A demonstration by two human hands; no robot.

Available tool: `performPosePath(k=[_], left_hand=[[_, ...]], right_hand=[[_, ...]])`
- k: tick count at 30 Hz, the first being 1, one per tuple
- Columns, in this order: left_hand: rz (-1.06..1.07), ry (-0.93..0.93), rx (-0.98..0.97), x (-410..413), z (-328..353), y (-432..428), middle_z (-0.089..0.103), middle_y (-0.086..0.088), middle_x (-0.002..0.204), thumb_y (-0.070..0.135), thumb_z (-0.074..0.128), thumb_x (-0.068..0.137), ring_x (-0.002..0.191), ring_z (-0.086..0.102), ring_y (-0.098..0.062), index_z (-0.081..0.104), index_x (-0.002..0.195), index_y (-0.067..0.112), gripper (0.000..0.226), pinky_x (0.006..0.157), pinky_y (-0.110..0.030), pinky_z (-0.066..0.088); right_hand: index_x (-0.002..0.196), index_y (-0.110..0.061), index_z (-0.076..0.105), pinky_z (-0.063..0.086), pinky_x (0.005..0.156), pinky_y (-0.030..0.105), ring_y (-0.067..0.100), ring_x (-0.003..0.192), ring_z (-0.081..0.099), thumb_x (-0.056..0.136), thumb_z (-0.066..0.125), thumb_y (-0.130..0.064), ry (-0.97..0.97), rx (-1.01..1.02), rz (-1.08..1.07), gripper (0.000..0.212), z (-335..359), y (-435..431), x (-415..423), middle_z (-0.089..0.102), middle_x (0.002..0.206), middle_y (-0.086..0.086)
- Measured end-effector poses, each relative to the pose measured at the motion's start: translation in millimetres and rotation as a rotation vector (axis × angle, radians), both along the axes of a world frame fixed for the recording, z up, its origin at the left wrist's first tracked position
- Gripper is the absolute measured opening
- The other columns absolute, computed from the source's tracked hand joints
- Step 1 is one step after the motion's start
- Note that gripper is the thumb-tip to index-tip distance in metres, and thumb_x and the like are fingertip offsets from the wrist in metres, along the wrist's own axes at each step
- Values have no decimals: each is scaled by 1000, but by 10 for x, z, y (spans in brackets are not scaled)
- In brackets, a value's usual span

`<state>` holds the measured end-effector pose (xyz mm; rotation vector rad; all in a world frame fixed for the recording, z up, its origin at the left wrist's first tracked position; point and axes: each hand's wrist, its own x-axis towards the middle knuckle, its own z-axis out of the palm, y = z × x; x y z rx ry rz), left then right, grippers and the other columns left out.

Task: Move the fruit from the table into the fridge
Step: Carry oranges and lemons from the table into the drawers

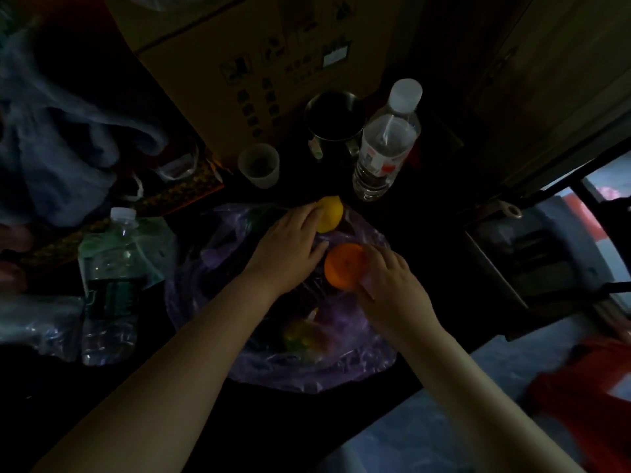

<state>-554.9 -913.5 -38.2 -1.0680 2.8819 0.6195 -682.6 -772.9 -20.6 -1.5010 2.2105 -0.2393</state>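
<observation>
Dim cluttered table [423,220] under purple bag [273,367]

Dim home: cluttered table [426,233], bottles [386,145]

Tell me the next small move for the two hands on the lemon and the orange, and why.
Probably lift both fruits off the purple bag. The left hand lies on the lemon, its grip unclear; the right hand curls round the orange. Both fruits rest on the bag, and no fridge is in view.
</observation>
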Motion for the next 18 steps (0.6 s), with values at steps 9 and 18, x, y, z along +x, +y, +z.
performPosePath(k=[9,18], left_hand=[[-22,23,8,-290,-181,-89,24,-4,152,30,52,94,138,24,-24,22,148,18,63,107,-37,34],[58,28,32,-341,-264,-199,31,-8,143,22,64,87,129,35,-28,32,143,15,64,99,-39,42]], right_hand=[[142,-11,34,35,104,37,30,128,40,82,65,-40,-6,-35,-2,74,-137,26,-11,42,142,10],[136,-10,43,42,93,42,34,120,46,74,68,-53,78,-57,-22,80,-279,-146,58,49,134,12]])
